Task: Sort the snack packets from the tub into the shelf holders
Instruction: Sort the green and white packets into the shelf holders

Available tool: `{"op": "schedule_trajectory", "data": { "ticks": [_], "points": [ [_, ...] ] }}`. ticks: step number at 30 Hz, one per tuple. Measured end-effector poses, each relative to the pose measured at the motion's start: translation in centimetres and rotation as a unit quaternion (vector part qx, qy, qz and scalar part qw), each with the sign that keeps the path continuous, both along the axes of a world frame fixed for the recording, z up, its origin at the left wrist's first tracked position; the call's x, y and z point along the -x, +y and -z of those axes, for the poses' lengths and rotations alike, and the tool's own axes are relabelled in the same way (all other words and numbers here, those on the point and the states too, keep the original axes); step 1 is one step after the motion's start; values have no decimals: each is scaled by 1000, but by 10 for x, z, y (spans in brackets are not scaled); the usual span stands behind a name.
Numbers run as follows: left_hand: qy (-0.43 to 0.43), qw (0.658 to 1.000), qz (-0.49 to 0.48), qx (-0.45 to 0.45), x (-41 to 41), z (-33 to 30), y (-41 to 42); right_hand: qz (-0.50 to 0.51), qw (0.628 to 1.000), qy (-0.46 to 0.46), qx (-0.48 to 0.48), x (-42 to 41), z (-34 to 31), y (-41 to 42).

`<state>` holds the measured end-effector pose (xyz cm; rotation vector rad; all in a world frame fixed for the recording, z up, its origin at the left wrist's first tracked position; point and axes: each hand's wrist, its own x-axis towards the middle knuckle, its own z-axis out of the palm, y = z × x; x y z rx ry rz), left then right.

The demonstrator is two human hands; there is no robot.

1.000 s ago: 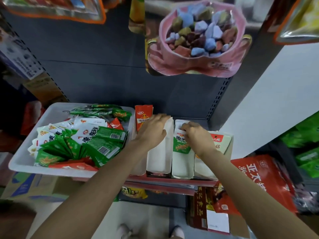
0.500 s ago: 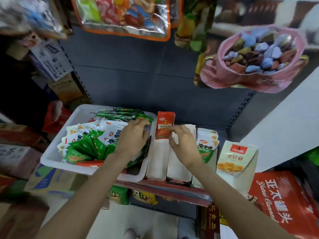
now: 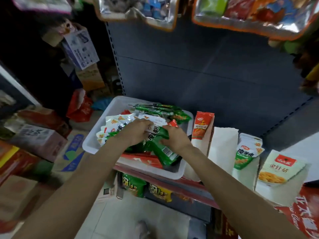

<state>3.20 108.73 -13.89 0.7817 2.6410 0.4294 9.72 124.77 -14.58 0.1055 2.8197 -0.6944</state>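
Both forearms reach forward from the lower edge of the view and meet over the white tub (image 3: 93, 145), which sits on the left end of the shelf (image 3: 172, 182). The left hand (image 3: 136, 133) lies knuckles up on the heap of snack packets (image 3: 119, 125), its fingers curled down onto a white-and-green packet (image 3: 155, 133) at the middle of the tub. The right hand (image 3: 174, 139) is just beside it, touching the same packet from the right, its fingers bent over the packet's edge; how firmly either hand grips cannot be told, as the fingertips are hidden.

Red packets (image 3: 141, 159) lie flat along the tub's near wall, under the wrists. Green packets (image 3: 162, 109) are piled against the far wall.

Right of the tub, white shelf holders (image 3: 222, 145) stand in a row. The first carries an upright red-orange packet (image 3: 202, 125), the third a green-and-white packet (image 3: 245, 152), and the one at the shelf's right end a pale packet with a red label (image 3: 279, 168). Below the shelf's front edge hang green and yellow bags (image 3: 146, 187).

Behind all stands the grey back panel (image 3: 207, 66), with foil bags (image 3: 255, 14) hanging above.
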Motion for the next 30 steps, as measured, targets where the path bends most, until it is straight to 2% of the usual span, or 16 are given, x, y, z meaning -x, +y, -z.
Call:
{"op": "schedule_trajectory", "data": {
  "ticks": [3,5,7,9,12,13,15,19,23,25,28,30],
  "points": [
    [28,997,-28,-73,1,3,-10,-14,997,47,-62,-6,-1,-2],
    [58,983,-76,-155,-3,0,-13,-1,994,90,-57,-11,-2,-1],
    [69,963,-129,-228,-10,-7,-10,51,989,133,31,-17,-9,4],
    [47,956,-125,-263,-17,-12,1,119,967,159,161,-22,-20,12],
    [1,949,-80,-305,-31,-22,27,201,894,166,365,-32,-34,22],
    [-11,947,-68,-315,-35,-25,37,218,872,163,406,-36,-37,27],
    [-25,944,-46,-326,-43,-29,59,231,854,164,436,-44,-40,39],
    [-19,943,-11,-333,-58,-34,100,237,871,224,368,-66,-42,73],
    [-66,936,27,-346,-79,-35,145,249,860,283,345,-98,-52,116],
    [-70,934,38,-348,-90,-35,169,248,867,297,315,-115,-57,137],
    [-52,935,42,-348,-103,-30,198,262,883,308,239,-137,-61,165],
    [-10,954,55,-293,-107,-22,212,273,894,300,191,-147,-60,180]
  ]
}}
